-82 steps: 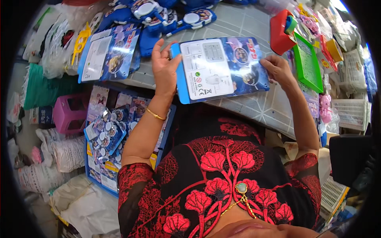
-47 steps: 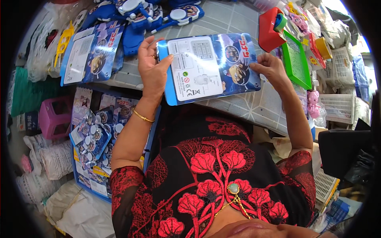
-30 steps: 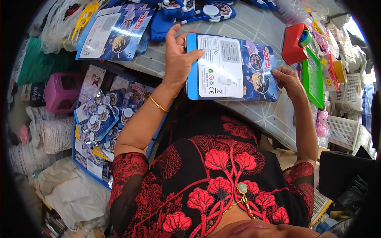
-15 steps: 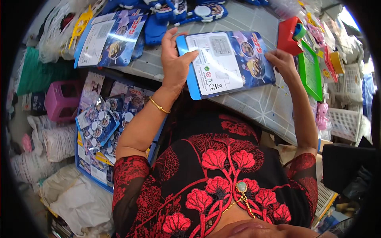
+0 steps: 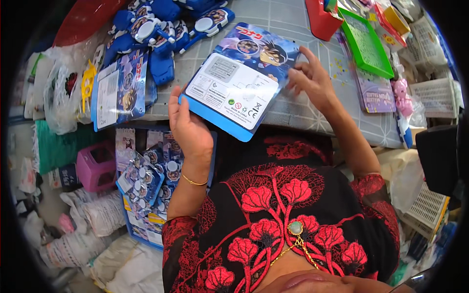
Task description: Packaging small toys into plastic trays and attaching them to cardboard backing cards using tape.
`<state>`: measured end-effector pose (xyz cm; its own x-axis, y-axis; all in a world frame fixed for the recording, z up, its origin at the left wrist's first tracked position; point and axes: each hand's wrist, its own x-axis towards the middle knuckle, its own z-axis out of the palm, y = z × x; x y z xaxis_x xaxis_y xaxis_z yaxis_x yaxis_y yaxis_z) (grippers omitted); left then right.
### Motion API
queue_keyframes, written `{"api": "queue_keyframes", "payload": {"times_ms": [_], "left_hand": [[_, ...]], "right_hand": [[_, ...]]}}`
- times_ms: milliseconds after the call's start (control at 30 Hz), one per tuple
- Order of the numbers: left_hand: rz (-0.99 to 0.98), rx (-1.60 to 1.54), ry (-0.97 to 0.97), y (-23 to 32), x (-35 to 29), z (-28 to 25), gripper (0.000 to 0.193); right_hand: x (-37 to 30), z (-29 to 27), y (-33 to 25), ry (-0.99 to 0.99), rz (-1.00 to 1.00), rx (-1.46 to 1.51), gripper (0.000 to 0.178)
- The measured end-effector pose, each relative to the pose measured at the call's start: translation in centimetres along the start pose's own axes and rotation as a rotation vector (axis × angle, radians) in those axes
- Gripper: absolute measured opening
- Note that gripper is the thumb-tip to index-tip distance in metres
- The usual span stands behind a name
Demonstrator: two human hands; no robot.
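Note:
A flat blue printed packaging card (image 5: 234, 80) lies slanted near the table's front edge, its white panel facing up and its light-blue strip toward me. At its left corner, my left hand (image 5: 191, 132) rests against the blue strip, with fingers stretched out and not wrapped round it. My right hand (image 5: 312, 80) is by the card's right edge, fingers apart. The index finger is near the upper right corner, and the other fingers are slightly blurred. Whether either hand's fingertips reach under the card cannot be seen.
More printed cards (image 5: 119, 90) lie at the table's left, beside a pile of blue-and-white toys (image 5: 156, 34). Below, a blue bin (image 5: 146, 234) holds several packaged toys. A green tray (image 5: 366, 46) and red container (image 5: 323, 19) stand at the right. A purple stool (image 5: 97, 166) is at lower left.
The card has turned counter-clockwise, with its light-blue strip swinging from the left side to the near side. My left hand has gone from gripping its left edge to resting open at its corner.

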<state>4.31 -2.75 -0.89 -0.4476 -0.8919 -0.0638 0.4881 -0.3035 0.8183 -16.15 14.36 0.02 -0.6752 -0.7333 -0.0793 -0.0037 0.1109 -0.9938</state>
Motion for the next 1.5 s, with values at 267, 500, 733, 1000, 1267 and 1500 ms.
{"api": "queue_keyframes", "payload": {"times_ms": [267,500,733,1000,1267,1500], "left_hand": [[-0.222,0.020,-0.096,-2.0,-1.9,0.9,0.039],[-0.119,0.437,-0.313,-1.3,-2.0,1.8,0.043],[-0.149,0.367,-0.303,-2.2,-2.4,2.9,0.042],[-0.182,0.420,-0.336,-2.1,-2.2,2.7,0.039],[-0.090,0.520,-0.381,-1.4,-1.5,1.3,0.038],[-0.121,0.520,-0.410,-1.9,-1.1,0.9,0.034]], "right_hand": [[3.0,-0.4,0.4,0.054,-0.205,0.211,0.060],[-1.3,-2.2,1.5,0.180,-0.066,-0.440,0.050],[-5.0,-0.9,1.2,0.010,0.178,0.057,0.053],[-1.9,-3.8,1.1,0.005,-0.006,-0.197,0.046],[4.9,-11.0,-0.6,0.529,-0.190,-0.031,0.028],[9.8,-13.4,-1.7,0.600,-0.193,-0.416,0.030]]}}
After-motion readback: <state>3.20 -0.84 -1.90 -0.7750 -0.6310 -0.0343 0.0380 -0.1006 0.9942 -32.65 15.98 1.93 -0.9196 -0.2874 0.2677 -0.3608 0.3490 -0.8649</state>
